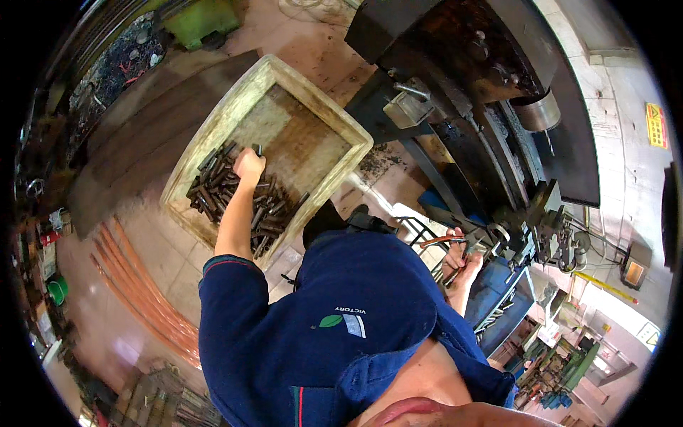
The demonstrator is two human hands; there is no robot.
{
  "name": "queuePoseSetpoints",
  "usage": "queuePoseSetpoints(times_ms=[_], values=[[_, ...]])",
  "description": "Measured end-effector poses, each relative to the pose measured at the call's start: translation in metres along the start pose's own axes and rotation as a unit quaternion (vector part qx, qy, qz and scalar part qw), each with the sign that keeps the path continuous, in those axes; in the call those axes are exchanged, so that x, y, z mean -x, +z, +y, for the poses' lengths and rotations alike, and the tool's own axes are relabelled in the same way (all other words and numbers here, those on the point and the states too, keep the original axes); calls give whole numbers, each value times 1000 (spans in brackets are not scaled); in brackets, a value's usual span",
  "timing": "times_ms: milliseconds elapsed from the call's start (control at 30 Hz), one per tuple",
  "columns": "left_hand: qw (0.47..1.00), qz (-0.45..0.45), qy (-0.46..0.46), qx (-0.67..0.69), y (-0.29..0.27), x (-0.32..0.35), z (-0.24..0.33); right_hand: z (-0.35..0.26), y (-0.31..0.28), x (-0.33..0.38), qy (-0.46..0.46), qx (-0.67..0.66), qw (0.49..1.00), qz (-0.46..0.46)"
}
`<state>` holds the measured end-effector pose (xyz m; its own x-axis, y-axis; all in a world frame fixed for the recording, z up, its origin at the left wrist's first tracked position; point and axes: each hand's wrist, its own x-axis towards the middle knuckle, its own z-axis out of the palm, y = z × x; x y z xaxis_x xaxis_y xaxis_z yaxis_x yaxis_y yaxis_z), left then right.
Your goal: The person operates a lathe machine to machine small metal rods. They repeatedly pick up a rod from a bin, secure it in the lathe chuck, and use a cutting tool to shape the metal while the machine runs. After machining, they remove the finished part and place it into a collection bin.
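Note:
My left hand point(249, 165) reaches into a large pale bin point(213, 107). Its fingers are closed, and the end of a short dark metal cylinder point(257, 149) shows beside them. Around and below that hand lies a heap of similar dark metal pieces point(267, 206). Over at the machine on my right, my right hand point(462, 269) is closed on a red-handled tool point(441, 241) that looks like pliers. A small dark rod-like piece point(452, 275) also shows at its fingers. How the fingers grip these is partly hidden.
A dark lathe-like machine point(491, 142) stands at the right, close to my right hand. Below it is a blue tray point(498, 306) with metal pieces. Long copper-coloured bars point(135, 285) lie on the floor at left. A green container point(203, 21) stands at the far left.

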<state>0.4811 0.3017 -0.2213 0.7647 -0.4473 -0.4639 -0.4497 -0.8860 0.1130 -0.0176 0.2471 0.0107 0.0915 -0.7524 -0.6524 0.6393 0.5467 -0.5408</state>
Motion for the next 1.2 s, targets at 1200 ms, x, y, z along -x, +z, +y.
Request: queuePoseSetpoints(times_ms=[1200], values=[[718,-372,576,123,-143,269,292,-30,65,4,-161,540,808,-172]])
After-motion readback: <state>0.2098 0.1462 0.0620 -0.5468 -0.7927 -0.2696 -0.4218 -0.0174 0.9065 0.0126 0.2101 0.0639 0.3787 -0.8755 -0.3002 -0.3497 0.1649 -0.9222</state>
